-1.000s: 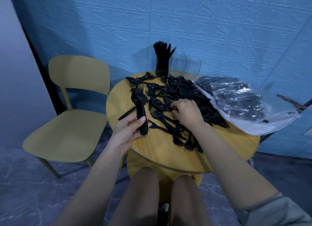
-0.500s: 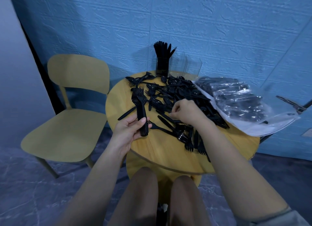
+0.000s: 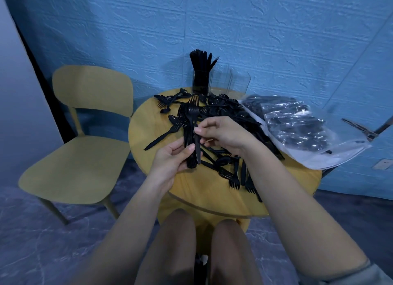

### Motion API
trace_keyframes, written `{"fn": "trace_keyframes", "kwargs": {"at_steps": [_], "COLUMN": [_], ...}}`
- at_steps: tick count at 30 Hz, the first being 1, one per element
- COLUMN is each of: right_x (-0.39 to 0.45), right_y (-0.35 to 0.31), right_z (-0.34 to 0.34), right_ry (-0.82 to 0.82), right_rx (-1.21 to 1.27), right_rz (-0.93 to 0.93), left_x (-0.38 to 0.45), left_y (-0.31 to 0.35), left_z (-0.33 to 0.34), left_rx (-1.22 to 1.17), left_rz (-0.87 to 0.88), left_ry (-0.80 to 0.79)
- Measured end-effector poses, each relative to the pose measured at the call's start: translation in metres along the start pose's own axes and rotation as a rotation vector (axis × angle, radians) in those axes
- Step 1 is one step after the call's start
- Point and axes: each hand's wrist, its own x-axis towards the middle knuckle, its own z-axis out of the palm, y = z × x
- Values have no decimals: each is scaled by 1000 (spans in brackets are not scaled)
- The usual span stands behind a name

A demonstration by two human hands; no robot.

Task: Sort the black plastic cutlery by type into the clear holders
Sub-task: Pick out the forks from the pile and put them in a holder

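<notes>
A heap of black plastic cutlery (image 3: 225, 114) covers the round yellow table (image 3: 148, 133). My left hand (image 3: 170, 159) grips a bundle of black forks (image 3: 187, 123) by the handles, tines pointing away from me. My right hand (image 3: 223, 133) pinches one more black fork (image 3: 193, 112) and holds it against that bundle. At the table's far edge stand the clear holders (image 3: 231, 80); the left compartment (image 3: 201, 80) is packed with upright black cutlery, and the compartments to its right look empty.
A clear plastic bag of more black cutlery (image 3: 302, 127) lies on the table's right side. A yellow chair (image 3: 80, 148) stands to the left. Loose forks (image 3: 236, 178) lie near the front edge. A blue textured wall is behind.
My right hand left the pile with a single fork and brought it left to the bundle. My left hand has lifted the bundle slightly toward the centre.
</notes>
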Motion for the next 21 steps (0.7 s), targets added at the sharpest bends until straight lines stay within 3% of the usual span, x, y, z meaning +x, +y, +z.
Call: {"fn": "trace_keyframes", "kwargs": {"at_steps": [10,15,19,21], "right_x": [-3,-4,-7,-8], "right_y": [21,20,16,18], "right_z": [13,14,-3,-6], "right_ry": [119,101,285,286], "right_rx": [-136,-260,-544,-745], "right_rz": [-99,-95,-76,10], "left_x": [-4,-5,-5,-5], "left_y": [-1,-3,1,3], "left_z": [-3,-5,-12,-16], "left_rx": [-46,-53,-35,-20], "left_rz": [-11,-46,-38,-36], "left_ry": [-43,-47,-4,25]}}
